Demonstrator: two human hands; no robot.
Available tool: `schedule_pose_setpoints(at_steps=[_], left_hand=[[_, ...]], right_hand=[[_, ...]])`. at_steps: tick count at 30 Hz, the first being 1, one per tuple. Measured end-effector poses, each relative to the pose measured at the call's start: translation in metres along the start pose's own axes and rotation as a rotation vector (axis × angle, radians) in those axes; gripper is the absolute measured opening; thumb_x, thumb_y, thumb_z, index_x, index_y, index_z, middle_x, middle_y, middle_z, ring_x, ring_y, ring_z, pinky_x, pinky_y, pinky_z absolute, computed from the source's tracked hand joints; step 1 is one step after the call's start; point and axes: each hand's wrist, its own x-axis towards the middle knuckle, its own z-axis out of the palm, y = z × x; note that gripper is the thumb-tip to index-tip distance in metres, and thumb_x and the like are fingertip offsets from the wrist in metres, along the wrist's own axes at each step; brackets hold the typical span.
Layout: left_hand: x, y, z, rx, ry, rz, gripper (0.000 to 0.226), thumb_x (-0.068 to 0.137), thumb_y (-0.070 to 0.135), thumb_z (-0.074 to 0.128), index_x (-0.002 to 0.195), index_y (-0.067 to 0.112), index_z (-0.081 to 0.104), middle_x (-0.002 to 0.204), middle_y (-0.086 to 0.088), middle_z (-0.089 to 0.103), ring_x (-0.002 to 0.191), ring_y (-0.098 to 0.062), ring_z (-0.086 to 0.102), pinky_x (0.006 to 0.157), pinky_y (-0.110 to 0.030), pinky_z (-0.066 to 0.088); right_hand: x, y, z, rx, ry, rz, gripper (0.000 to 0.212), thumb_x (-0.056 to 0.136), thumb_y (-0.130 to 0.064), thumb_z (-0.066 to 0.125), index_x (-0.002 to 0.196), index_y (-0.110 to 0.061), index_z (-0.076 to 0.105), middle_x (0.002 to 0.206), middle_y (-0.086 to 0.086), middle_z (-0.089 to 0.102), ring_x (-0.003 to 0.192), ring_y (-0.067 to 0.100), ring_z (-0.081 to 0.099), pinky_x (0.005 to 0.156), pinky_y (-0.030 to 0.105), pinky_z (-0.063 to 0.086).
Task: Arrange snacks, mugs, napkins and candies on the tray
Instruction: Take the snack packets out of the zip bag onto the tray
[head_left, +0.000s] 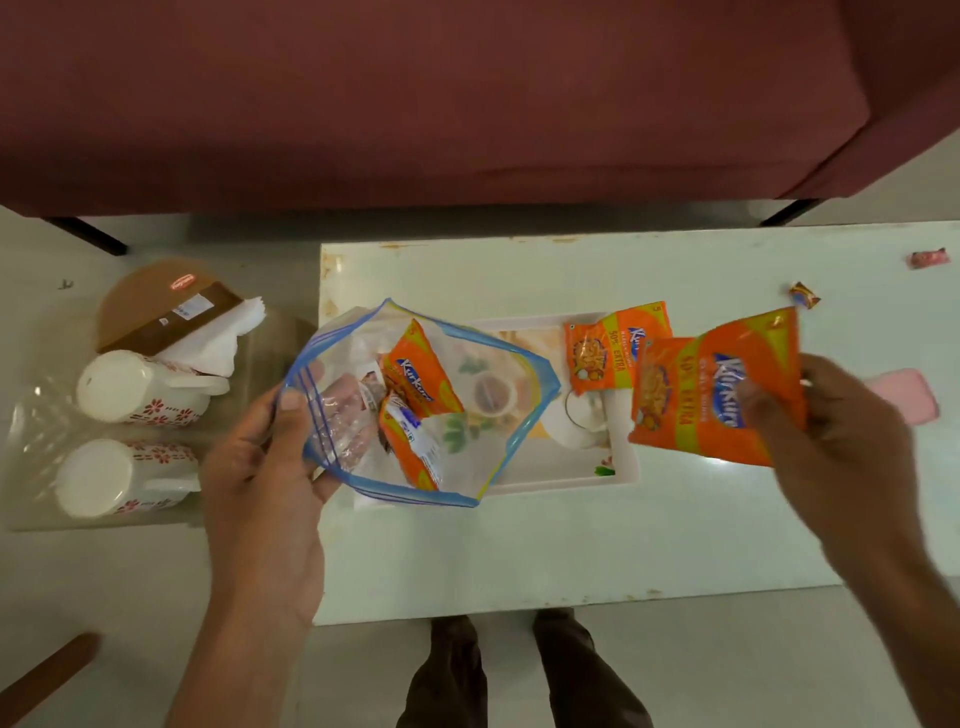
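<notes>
On white bench (571, 545): zip bag (415, 405) with two orange packets, left hand (265, 467) gripping it over tray (618, 473); right hand (841, 421) pinching snack packet (711, 389).

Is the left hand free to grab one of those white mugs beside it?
Probably not yet: the left hand is holding the zip bag open. The mugs lie close, nothing between.

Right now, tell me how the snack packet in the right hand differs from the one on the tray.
The held packet is up off the table, pinched in the right hand; the tray packet lies free on the tray. The held one looks larger, being nearer the camera, and overlaps the other's edge. Both are orange packets with the same print.
</notes>
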Motion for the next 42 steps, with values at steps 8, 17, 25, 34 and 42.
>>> schedule_pose_setpoints(at_steps=[8,17,25,34,42], left_hand=[[-0.008,-0.008,0.01,-0.014,0.047,-0.023,0.023,0.103,0.02,0.052,0.103,0.026,0.074,0.098,0.011,0.08,0.092,-0.009,0.077,0.064,-0.024,0.062],[-0.014,-0.014,0.022,-0.004,0.056,-0.01,0.032,0.103,0.022,0.053,0.088,0.035,0.079,0.099,0.01,0.08,0.095,-0.011,0.077,0.063,-0.024,0.061],[-0.018,-0.02,0.03,0.005,0.055,-0.021,0.028,0.103,0.023,0.052,0.095,0.033,0.077,0.105,0.008,0.079,0.102,-0.015,0.075,0.07,-0.03,0.064],[-0.02,-0.02,0.036,0.0,0.062,-0.051,0.025,0.103,0.022,0.053,0.101,0.027,0.077,0.108,0.003,0.079,0.103,-0.018,0.075,0.067,-0.027,0.061],[-0.024,-0.016,0.038,-0.03,0.051,-0.04,0.027,0.102,0.023,0.053,0.099,0.031,0.079,0.104,0.004,0.08,0.099,-0.014,0.076,0.067,-0.026,0.061]], right_hand=[[0.004,0.062,0.082,0.011,-0.269,0.139,0.02,0.094,-0.032,0.062,0.111,-0.022,0.066,0.094,-0.006,0.071,0.079,0.008,0.069,0.061,0.013,0.046],[0.025,0.111,0.1,-0.059,-0.386,0.239,0.027,0.096,-0.031,0.059,0.119,-0.017,0.064,0.111,0.005,0.072,0.087,0.018,0.066,0.073,0.025,0.05],[0.029,0.126,0.096,-0.072,-0.44,0.322,0.035,0.095,-0.034,0.061,0.124,-0.014,0.059,0.12,0.009,0.069,0.091,0.019,0.064,0.081,0.032,0.052],[0.029,0.123,0.077,-0.066,-0.371,0.346,0.041,0.09,-0.031,0.068,0.125,-0.014,0.058,0.121,0.011,0.069,0.086,0.021,0.067,0.067,0.026,0.053],[0.011,-0.032,0.014,0.096,-0.097,-0.17,0.012,0.093,-0.031,0.065,0.104,-0.028,0.067,0.095,-0.025,0.069,0.087,-0.011,0.065,0.069,-0.002,0.044]])
